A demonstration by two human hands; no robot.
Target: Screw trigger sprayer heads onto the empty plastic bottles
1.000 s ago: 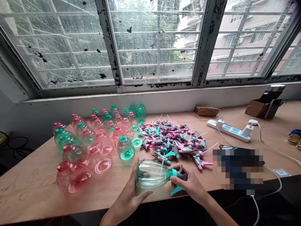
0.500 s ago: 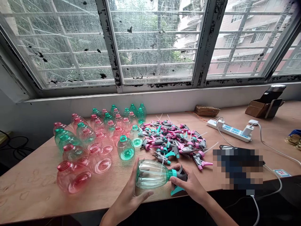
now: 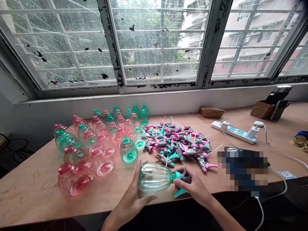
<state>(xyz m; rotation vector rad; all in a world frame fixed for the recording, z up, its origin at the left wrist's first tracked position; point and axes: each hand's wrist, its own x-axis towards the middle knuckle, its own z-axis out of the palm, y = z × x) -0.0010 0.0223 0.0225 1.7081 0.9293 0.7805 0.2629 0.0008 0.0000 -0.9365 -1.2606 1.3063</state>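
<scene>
Between my hands lies a clear green spray bottle (image 3: 154, 181) on its side, above the table's front edge. My left hand (image 3: 134, 195) cups its base, thumb below and fingers behind. At the neck, my right hand (image 3: 194, 186) grips the grey and teal spray head (image 3: 184, 176), thumb by the teal collar. A thin dip tube shows inside the bottle. Just beyond sits a heap of pink, teal and grey spray heads (image 3: 178, 139). To the left stand several red bottles (image 3: 75, 183) and green bottles (image 3: 128, 150) without spray heads.
On the right are a white power strip (image 3: 234, 131) with plugs and cables, a dark device (image 3: 247, 157) partly blurred out, and a cardboard holder (image 3: 269, 107). A brown package (image 3: 211, 112) rests near the wall under the window. The wooden table (image 3: 31, 192) ends close to my body.
The view has shifted very slightly. Both hands keep the same hold on the bottle and spray head, with nothing else visibly moved.
</scene>
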